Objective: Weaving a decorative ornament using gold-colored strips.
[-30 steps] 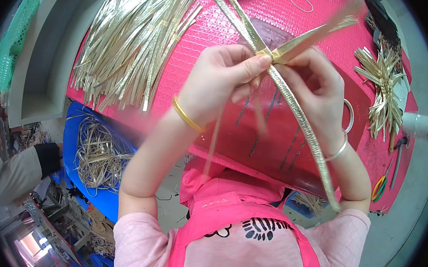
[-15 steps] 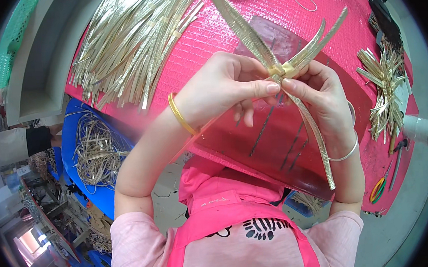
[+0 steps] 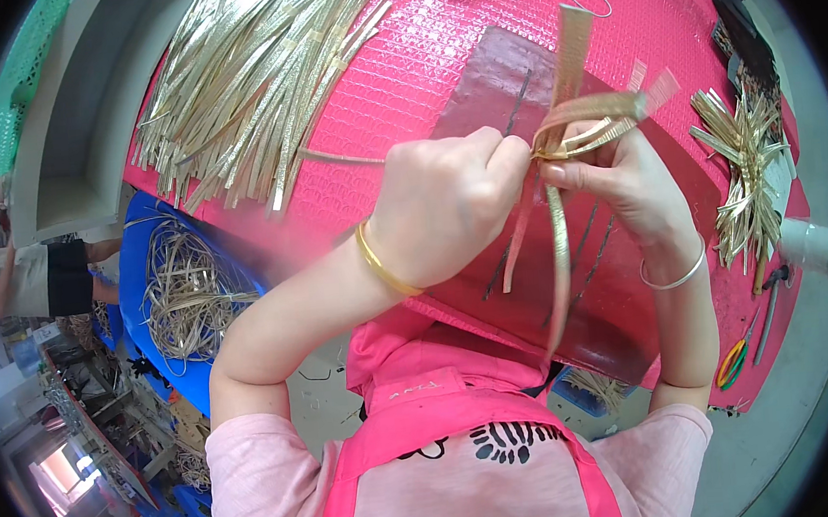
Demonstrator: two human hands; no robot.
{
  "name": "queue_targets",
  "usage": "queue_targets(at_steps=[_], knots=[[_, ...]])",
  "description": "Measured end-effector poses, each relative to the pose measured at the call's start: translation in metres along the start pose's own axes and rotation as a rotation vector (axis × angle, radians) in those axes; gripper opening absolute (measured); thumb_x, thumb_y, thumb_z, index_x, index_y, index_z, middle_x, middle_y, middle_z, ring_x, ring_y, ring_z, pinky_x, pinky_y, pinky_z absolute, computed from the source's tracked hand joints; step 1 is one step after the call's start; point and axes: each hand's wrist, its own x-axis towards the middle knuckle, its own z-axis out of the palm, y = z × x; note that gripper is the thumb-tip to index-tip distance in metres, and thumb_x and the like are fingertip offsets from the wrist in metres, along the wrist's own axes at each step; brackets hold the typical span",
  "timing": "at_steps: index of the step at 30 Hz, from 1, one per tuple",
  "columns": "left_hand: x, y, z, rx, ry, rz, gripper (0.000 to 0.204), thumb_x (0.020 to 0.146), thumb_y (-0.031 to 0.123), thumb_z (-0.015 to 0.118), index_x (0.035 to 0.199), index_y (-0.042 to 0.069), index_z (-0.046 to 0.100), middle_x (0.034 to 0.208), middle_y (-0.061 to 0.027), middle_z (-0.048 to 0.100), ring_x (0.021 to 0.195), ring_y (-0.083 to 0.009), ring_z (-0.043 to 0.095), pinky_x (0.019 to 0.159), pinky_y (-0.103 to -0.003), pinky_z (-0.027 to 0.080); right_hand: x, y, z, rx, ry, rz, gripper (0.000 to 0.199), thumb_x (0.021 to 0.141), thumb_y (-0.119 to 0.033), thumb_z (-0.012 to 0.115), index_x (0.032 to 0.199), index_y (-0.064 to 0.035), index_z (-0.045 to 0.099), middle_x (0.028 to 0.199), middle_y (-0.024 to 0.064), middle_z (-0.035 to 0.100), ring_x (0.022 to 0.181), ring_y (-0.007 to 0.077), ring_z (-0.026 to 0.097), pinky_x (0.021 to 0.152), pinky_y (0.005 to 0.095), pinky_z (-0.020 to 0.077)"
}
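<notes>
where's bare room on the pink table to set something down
Widest: the pink table between gold pile and dark red mat, though a thin strip reaches over it. A narrower gap lies between mat and gold bundle. Crowded: over the mat, where left hand and right hand hold gold strips; the right edge, with scissors.

I see a lane on the pink table (image 3: 392, 87) between the left-edge strip pile (image 3: 258, 92) and mat (image 3: 618, 292) — left hand (image 3: 458, 203) blocks its near end, gold bundle (image 3: 749, 173) the right edge.

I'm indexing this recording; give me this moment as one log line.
left hand: closed on thin gold strip | right hand: pinching gold strip bundle | beneath: dark red mat | nearby: gold strip pile, scissors
</notes>
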Motion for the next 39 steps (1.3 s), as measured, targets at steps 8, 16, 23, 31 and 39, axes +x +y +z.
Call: queue_targets(at_steps=[8,16,23,31,39], knots=[[-0.001,0.0,0.012,-0.305,0.187,-0.279,0.012,0.067,0.01,0.058,0.062,0.004,0.05,0.056,-0.0097,0.052,0.05,-0.0259,0.053,0.045,-0.034,0.04,0.002,0.026,0.024,0.365,0.147,-0.061,0.019,0.072,-0.002,0.059,0.09,0.0035,0.056,0.082,0.0098,0.059,0.073,0.014,0.058,0.069,0.0229,0.0456],[-0.002,0.002,0.002,-0.814,0.083,-0.553,0.011,0.071,0.008,0.057,0.073,-0.003,0.058,0.061,-0.0112,0.059,0.05,-0.0154,0.057,0.042,-0.026,0.041,0.0,0.03,0.028,0.376,0.185,-0.039,0.022,0.069,-0.005,0.063,0.087,0.0042,0.055,0.078,0.009,0.06,0.07,0.011,0.057,0.064,0.0219,0.045],[0.002,-0.007,-0.023,-0.967,-0.271,-0.774,0.014,0.075,0.007,0.054,0.077,-0.006,0.058,0.062,-0.009,0.058,0.047,-0.0079,0.052,0.041,-0.021,0.041,0.001,0.034,0.033,-0.141,0.317,-0.34,0.015,0.066,-0.007,0.066,0.078,0.0008,0.06,0.07,0.0034,0.059,0.063,0.0085,0.054,0.055,0.02,0.0423],[-0.006,-0.023,-0.015,-0.878,-0.126,-0.526,0.015,0.072,0.006,0.059,0.083,-0.004,0.059,0.063,-0.0036,0.056,0.055,-0.0095,0.052,0.053,-0.02,0.044,-0.008,0.027,0.036,0.063,0.221,-0.204,0.015,0.07,-0.007,0.063,0.081,0.0025,0.059,0.073,0.0044,0.059,0.063,0.0102,0.054,0.059,0.021,0.0425],[-0.011,0.0,-0.015,-0.795,-0.059,-0.621,0.011,0.071,0.001,0.059,0.08,-0.005,0.059,0.077,-0.0074,0.06,0.068,-0.0089,0.056,0.059,-0.019,0.044,-0.012,0.029,0.045,0.58,0.113,-0.175,0.011,0.073,-0.002,0.058,0.082,0.0031,0.057,0.075,0.0072,0.059,0.066,0.011,0.055,0.061,0.0216,0.0445]])
